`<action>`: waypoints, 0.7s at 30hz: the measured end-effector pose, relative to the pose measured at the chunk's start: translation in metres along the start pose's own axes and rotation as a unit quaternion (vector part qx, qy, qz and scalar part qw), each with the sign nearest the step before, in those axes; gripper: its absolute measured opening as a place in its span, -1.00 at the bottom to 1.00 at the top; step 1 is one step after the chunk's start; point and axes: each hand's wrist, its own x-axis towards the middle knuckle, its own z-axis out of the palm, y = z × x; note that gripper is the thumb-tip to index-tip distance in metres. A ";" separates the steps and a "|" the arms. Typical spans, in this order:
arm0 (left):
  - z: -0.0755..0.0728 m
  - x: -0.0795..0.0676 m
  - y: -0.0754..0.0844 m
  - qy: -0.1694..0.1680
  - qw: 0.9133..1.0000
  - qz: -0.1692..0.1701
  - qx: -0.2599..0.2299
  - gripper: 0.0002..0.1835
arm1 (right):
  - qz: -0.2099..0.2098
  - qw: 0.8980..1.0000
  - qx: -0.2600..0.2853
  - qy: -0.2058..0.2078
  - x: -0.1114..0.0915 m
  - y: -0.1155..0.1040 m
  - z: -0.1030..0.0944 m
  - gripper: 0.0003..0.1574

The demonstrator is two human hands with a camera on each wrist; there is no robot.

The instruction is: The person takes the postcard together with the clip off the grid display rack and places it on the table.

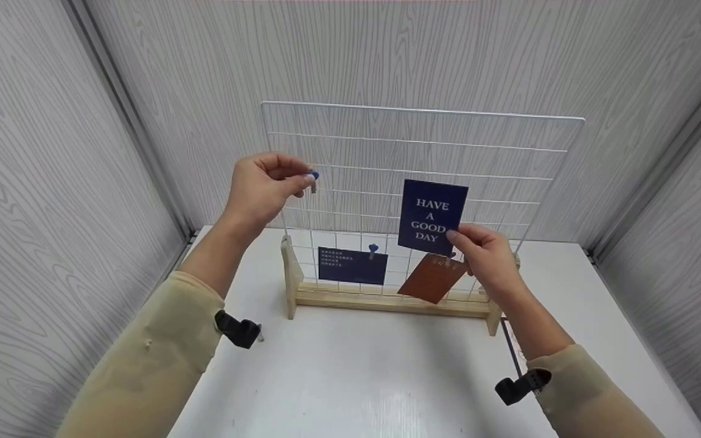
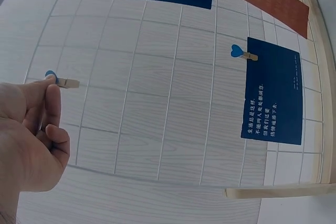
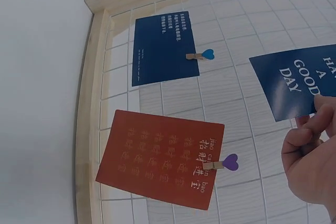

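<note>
My left hand [image 1: 263, 185] pinches a small wooden clothespin with a blue heart [image 2: 68, 83] between thumb and fingers, near the upper left of a white wire grid [image 1: 423, 111]. Between the thumb and fingers of my right hand [image 1: 485, 254] is a dark blue card [image 1: 431, 214] reading "HAVE A GOOD DAY", upright in front of the grid's middle right. Lower down, a second dark blue card [image 3: 164, 51] hangs from a clothespin with a blue heart [image 3: 208, 54]. To its right a red-orange card [image 3: 157, 156] hangs tilted from a clothespin with a purple heart [image 3: 230, 162].
The grid stands in a wooden base [image 1: 393, 303] with side feet on a white table [image 1: 338, 371]. Behind and beside it are grey wood-grain panels [image 1: 387, 55]. A dark-edged flat object [image 1: 513, 348] lies partly under the right forearm.
</note>
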 end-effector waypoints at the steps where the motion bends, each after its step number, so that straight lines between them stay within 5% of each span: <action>1: -0.001 -0.001 -0.001 0.001 1.000 0.000 0.000 -0.85 | 0.000 1.000 0.003 0.000 -0.002 0.001 -0.003 -0.66; 21: -0.026 -0.022 -0.026 0.001 0.999 -0.033 0.014 -0.77 | 0.035 0.999 -0.024 0.009 -0.038 0.007 -0.039 -0.56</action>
